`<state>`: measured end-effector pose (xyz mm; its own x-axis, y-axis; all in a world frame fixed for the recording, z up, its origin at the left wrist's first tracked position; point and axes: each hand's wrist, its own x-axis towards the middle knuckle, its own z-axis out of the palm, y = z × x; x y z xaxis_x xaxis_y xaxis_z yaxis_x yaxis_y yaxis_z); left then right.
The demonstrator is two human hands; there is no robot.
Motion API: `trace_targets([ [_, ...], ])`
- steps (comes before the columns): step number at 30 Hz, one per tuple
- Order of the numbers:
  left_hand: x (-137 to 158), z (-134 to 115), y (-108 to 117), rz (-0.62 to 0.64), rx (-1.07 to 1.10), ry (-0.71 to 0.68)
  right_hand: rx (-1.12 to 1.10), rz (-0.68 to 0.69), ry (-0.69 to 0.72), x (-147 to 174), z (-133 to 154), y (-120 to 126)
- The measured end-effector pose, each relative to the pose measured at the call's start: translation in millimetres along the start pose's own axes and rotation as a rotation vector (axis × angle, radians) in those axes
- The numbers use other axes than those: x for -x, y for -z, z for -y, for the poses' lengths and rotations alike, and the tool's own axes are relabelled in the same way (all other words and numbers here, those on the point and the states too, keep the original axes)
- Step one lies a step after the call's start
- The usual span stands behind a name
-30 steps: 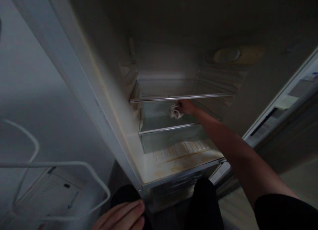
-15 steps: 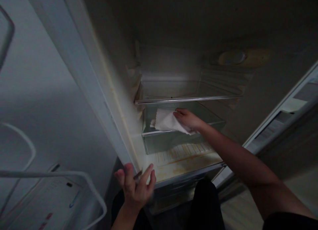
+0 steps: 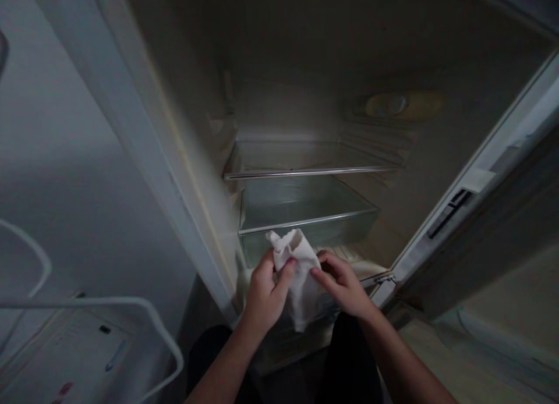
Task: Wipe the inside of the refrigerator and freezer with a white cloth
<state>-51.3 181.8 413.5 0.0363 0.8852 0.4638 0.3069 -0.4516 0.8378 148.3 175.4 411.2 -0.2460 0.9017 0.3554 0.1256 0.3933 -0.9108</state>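
A crumpled white cloth (image 3: 302,276) hangs between my two hands in front of the fridge's lower opening. My left hand (image 3: 268,290) is closed on its left side, thumb across the front. My right hand (image 3: 343,282) pinches the cloth's right edge. Just behind the cloth is a clear drawer (image 3: 314,232) with a light front rim. Above the drawer lies a glass shelf (image 3: 314,172) with a metal-coloured front edge.
The fridge door (image 3: 458,206) stands open at the right. A yellowed control housing (image 3: 406,105) sits on the inner right wall. At the left, a bent white rail (image 3: 148,311) and a white appliance panel (image 3: 65,351) stand close to my left arm.
My right hand has drawn the cloth out of the drawer toward me. My left hand, free and spread before, now grips the cloth too. The view has shifted slightly.
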Motion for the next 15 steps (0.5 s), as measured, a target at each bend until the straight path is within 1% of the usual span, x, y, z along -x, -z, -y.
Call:
trace_targets([
  [3,-4,-10,1,0.146,-0.300,-0.157,-0.091,0.013,-0.122,18,-23,-7],
  [5,-5,-13,-3,0.236,-0.424,-0.204,-0.185,0.034,-0.184,29,-34,-14],
  [6,-5,-13,-5,0.266,-0.464,-0.199,-0.238,0.040,-0.215,34,-39,-18],
  [8,-5,-11,-9,0.288,-0.533,-0.142,-0.329,0.037,-0.266,43,-46,-25],
  [10,-6,-8,-12,0.276,-0.599,-0.047,-0.382,0.031,-0.298,49,-51,-31],
  [12,-5,-9,-14,0.259,-0.622,-0.006,-0.409,0.081,-0.331,53,-53,-37],
  [13,-3,-11,-16,0.256,-0.608,-0.032,-0.413,0.121,-0.353,54,-53,-39],
  [15,4,-20,-20,0.261,-0.545,-0.166,-0.396,0.202,-0.403,57,-51,-42],
])
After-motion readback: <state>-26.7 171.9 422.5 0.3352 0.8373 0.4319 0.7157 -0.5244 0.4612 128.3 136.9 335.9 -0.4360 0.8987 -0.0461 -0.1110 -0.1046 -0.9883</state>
